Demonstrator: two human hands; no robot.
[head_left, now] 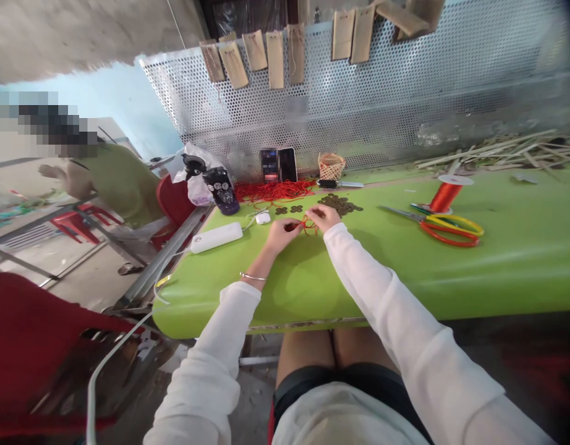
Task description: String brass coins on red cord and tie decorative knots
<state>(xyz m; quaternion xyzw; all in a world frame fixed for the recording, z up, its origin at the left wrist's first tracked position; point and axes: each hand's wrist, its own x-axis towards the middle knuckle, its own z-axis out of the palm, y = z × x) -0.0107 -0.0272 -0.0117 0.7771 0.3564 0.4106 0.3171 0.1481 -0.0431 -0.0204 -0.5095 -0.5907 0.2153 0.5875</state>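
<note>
Between my two hands, just above the green table (285, 290), is a looped red cord (309, 226). My left hand (284, 233) pinches the cord from the left side. From the right, my right hand (324, 217) has its fingers closed on the same cord. Whether a coin is caught in the loops is too small to tell. Right behind my right hand lies a pile of brown coins (340, 203). Two small coin clusters (289, 210) sit beyond my left hand, in front of a heap of red cords (276, 191).
To the right lie scissors (452, 230) with red and yellow handles, beside a spool of red thread (447, 196). A white power strip (217, 237), an earbud case (263, 217) and a dark tumbler (222, 190) are at the left. Phones (289, 164) and a small basket (331, 165) stand behind. Another person sits far left.
</note>
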